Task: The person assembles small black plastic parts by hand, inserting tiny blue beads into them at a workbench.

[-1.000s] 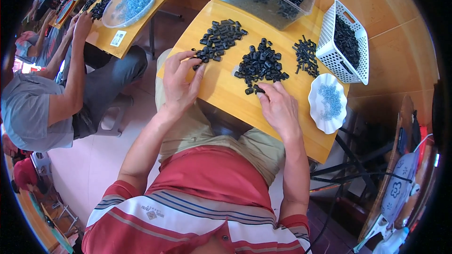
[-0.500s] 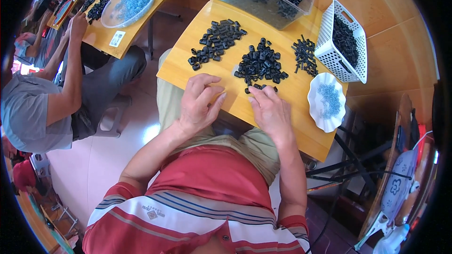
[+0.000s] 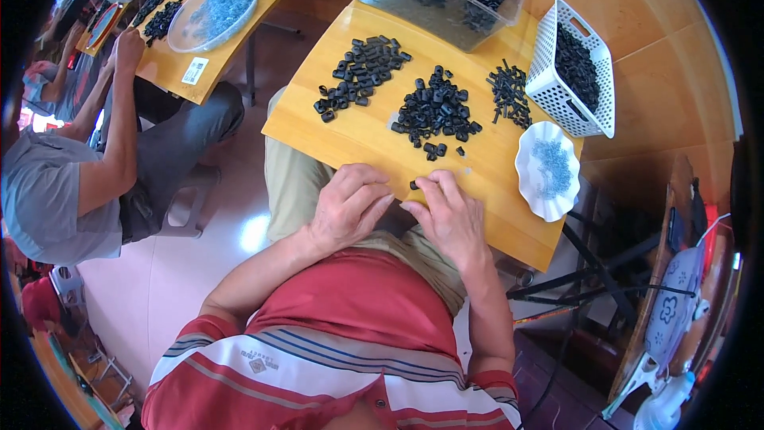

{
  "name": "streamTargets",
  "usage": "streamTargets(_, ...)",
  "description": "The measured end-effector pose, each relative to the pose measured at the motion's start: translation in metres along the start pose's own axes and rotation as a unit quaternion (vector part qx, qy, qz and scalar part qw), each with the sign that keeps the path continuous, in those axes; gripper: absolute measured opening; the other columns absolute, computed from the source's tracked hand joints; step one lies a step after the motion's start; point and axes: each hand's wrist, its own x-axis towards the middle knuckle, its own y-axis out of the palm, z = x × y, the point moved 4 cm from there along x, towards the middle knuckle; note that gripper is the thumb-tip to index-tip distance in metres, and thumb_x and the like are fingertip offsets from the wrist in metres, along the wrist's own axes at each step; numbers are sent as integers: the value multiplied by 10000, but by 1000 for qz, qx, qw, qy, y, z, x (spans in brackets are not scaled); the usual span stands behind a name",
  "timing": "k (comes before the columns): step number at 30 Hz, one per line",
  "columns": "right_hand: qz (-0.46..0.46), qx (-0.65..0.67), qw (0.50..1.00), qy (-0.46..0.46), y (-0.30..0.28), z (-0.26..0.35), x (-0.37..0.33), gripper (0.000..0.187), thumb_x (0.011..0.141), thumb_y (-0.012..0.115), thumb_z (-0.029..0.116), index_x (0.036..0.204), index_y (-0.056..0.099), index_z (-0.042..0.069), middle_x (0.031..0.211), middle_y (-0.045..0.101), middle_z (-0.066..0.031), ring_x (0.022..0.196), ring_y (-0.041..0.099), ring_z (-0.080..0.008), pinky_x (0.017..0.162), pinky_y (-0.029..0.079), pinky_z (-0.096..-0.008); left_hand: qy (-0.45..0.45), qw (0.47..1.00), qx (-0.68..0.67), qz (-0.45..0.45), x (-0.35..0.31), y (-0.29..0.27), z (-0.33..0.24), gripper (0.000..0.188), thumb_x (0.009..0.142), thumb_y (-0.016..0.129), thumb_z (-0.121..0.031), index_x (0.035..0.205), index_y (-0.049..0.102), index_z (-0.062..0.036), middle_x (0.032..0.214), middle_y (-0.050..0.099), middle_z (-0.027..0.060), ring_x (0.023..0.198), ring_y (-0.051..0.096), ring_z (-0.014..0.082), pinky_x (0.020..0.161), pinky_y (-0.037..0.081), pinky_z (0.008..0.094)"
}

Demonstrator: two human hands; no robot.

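My right hand (image 3: 450, 219) is at the near edge of the wooden table, with its index fingertip against a small black plastic part (image 3: 414, 185). Its thumb curls in below, and how firmly the part is gripped is partly hidden. To the left, my left hand (image 3: 350, 205) hovers by the same edge, its fingers loosely bent and a little apart, with nothing visible in them. Ahead of my hands lies a heap of small black plastic parts (image 3: 434, 107), a few of them strayed toward me. A second group of hollow black pieces (image 3: 366, 70) is spread to the left.
Thin black pins (image 3: 509, 95) lie on the right, beside a white perforated basket (image 3: 549, 87) of black parts. A scalloped white dish (image 3: 529, 191) holds clear bluish pieces. A clear bin (image 3: 446, 0) stands at the back. Another person (image 3: 56, 183) sits at the left table.
Both hands have moved back toward me from the heap, to the table's near edge. A black part has come along at my right fingertips. The view has shifted slightly.
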Motion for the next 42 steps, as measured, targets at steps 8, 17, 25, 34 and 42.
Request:
streamTargets(8, -24, -24, 998, -47, 8, 5, -14, 188, 851, 698, 142, 986, 615, 42, 925, 590, -92, 784, 677, -295, 621, 559, -416, 13, 998, -49, 31, -2, 10, -9, 218, 761, 772, 11, 940, 651, -14, 955, 668, 123, 861, 657, 294, 724, 549, 376)
streamTargets(17, -89, 142, 986, -24, -5, 4, -22, 204, 812, 734, 22, 990, 635, 8, 920, 644, -147, 800, 665, -334, 663, 544, -406, -217, 939, -229, 137, -2, 21, -12, 196, 853, 742, -9, 1037, 679, 16, 951, 678, 111, 831, 693, 201, 728, 558, 284)
streamTargets(25, -97, 256, 961, 25, -14, -3, -28, 222, 827, 694, -40, 1045, 664, -6, 949, 640, -154, 852, 666, -332, 720, 538, -378, -369, 800, -455, 130, -5, 39, -10, 158, 925, 681, 9, 1080, 669, 36, 991, 704, 52, 909, 648, 82, 811, 546, 232)
streamTargets(34, -127, 302, 939, 106, -17, -11, -38, 162, 833, 734, -41, 990, 694, -30, 897, 673, -123, 766, 675, -201, 667, 541, -289, -372, 799, -446, 158, 3, 46, -17, 157, 935, 687, -36, 1079, 674, 25, 927, 706, 44, 843, 645, 77, 762, 537, 218)
streamTargets(42, -141, 263, 952, 65, -26, -12, -36, 125, 838, 739, -14, 951, 691, -32, 923, 677, -129, 774, 677, -211, 684, 547, -299, -388, 758, -503, 145, -2, 58, -11, 175, 963, 656, -58, 1106, 662, 44, 930, 707, 60, 835, 659, 92, 750, 549, 227)
